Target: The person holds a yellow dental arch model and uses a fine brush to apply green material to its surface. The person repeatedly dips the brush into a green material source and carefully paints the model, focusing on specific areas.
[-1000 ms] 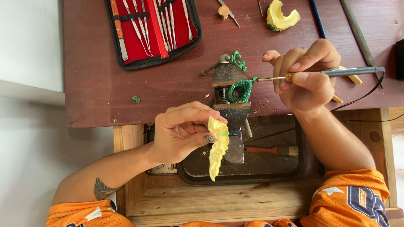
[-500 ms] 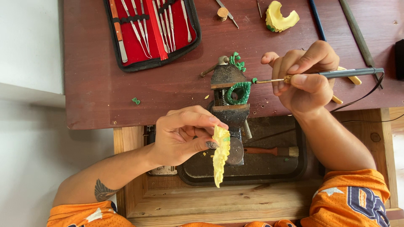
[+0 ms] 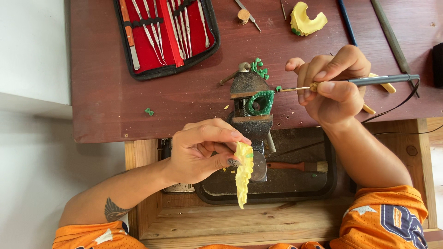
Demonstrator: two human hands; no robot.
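Workpiece: green wax ring [image 3: 260, 102] sat clamped in the small vise [image 3: 251, 108] at the front edge of the dark red tabletop [image 3: 106, 106], held between upper and lower blocks.
Right hand: right hand [image 3: 334, 90] had its grip closed on the wax pen [image 3: 364, 81], pencil-style, thumb and fingers pinched near the metal ferrule.
Pen tip: thin metal tip pointed left, at or just beside the ring's right edge; actual contact could not be told.
Cord: black cord [image 3: 397, 107] ran from the pen's rear end across the tabletop to the right.
Left hand: left hand [image 3: 205, 150] had its grip pinched on a yellow wax strip [image 3: 243, 173], thumb and forefinger on its top end, strip hanging down toward the person.
Strip position: below the vise, over the dark tray [image 3: 295, 184] in the open wooden drawer [image 3: 258, 221].
Tray contents: wooden-handled brush [image 3: 295, 166] lay right of the vise base.
Behind vise: green wax scraps [image 3: 260, 68] just beside its top.
Far left: open red-lined tool case [image 3: 164, 32] with metal picks, well apart from both hands.
Far right: yellow wax chunk [image 3: 307, 19] near the tabletop's back edge.
Loose bit: small green wax crumb [image 3: 148, 111] left of the vise.
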